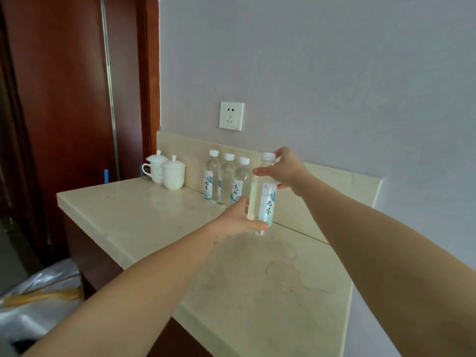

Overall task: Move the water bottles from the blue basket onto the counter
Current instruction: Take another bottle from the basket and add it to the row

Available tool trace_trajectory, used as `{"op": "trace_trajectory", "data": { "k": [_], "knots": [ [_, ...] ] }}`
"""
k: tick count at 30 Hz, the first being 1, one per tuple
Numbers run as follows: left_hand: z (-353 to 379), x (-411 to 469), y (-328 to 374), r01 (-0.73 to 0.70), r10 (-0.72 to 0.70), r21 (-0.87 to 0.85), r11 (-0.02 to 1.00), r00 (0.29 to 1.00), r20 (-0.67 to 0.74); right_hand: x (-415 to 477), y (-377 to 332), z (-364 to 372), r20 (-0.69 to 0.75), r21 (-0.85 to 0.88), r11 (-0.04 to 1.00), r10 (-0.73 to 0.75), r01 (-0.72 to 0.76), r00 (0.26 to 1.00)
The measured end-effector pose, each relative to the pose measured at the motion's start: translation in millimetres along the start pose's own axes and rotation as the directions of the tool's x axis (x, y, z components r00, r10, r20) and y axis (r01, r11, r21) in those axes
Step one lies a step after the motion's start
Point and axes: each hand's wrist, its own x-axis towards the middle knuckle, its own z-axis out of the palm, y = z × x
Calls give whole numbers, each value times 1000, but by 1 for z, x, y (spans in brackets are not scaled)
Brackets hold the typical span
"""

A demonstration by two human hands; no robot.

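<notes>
A clear water bottle (265, 199) with a white cap and a blue-and-white label is upright just above or on the beige counter (154, 215). My left hand (237, 220) grips its base and my right hand (286, 171) grips its neck near the cap. To its left, three matching bottles (226, 179) stand in a row against the backsplash. The blue basket is out of view.
Two white lidded cups (167, 172) stand at the counter's back left corner. A wall socket (231, 116) is above the bottles. A dark red wooden door is at the left, and a bin with a clear plastic liner (38, 300) sits below the counter's left edge.
</notes>
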Motion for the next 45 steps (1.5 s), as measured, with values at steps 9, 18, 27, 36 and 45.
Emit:
{"op": "trace_trajectory", "data": {
  "k": [9,18,27,36,45],
  "knots": [
    [-3,57,-31,-66,64,112,992,998,26,39,17,27,-147,-140,989,37,-58,988],
    [-19,87,-52,-144,193,639,756,981,-6,56,23,54,-260,-222,957,124,-185,958],
    [-20,102,-66,-212,334,774,596,942,0,63,21,77,-372,-255,929,161,-267,914],
    [-24,115,-77,-284,373,761,584,926,60,69,9,83,-457,-327,877,179,-351,871],
    [-29,122,-84,-404,457,722,562,879,136,71,7,89,-478,-377,838,189,-395,858]
  ]
}}
